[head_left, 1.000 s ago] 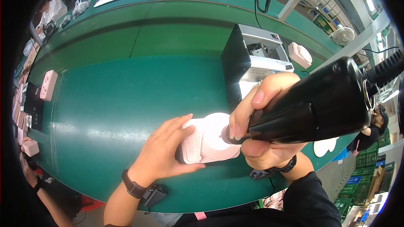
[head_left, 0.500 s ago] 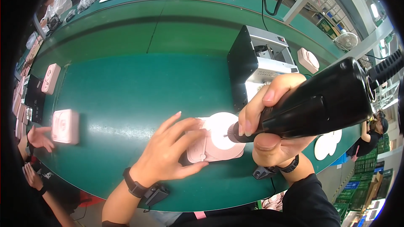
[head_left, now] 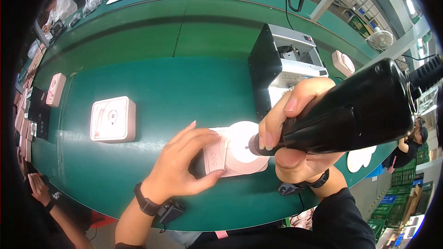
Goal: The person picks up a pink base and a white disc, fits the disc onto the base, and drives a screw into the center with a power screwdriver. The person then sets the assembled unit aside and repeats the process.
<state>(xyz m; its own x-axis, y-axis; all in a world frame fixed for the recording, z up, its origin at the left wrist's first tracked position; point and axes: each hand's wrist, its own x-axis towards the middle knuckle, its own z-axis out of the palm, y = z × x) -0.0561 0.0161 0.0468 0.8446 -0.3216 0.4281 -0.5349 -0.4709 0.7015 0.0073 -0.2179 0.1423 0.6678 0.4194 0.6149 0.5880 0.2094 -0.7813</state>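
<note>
My right hand [head_left: 295, 129] is wrapped round a black electric screwdriver [head_left: 350, 110], its bit pointing left at the middle of a white round disc [head_left: 243, 142]. The disc lies on a pale pink box-shaped device [head_left: 213, 153] that rests on the green table. With the thumb at its near edge and the fingers at its far edge, my left hand [head_left: 177, 168] grips the device's left end. Whether the bit touches the disc, I cannot tell. A second pink device [head_left: 110, 119] with a round centre sits on the table to the left of my left hand.
Behind my right hand stands a black-and-silver machine [head_left: 288, 60]. Another pink device [head_left: 343, 63] lies to its right, and one more [head_left: 56, 90] at the far left. White round discs [head_left: 360, 158] lie by the right edge. A co-worker's hand [head_left: 39, 188] shows at lower left.
The second pink device has moved right and away from the co-worker, whose reaching hand has withdrawn. My left fingers have shifted slightly, uncovering more of the device; the screwdriver has barely moved.
</note>
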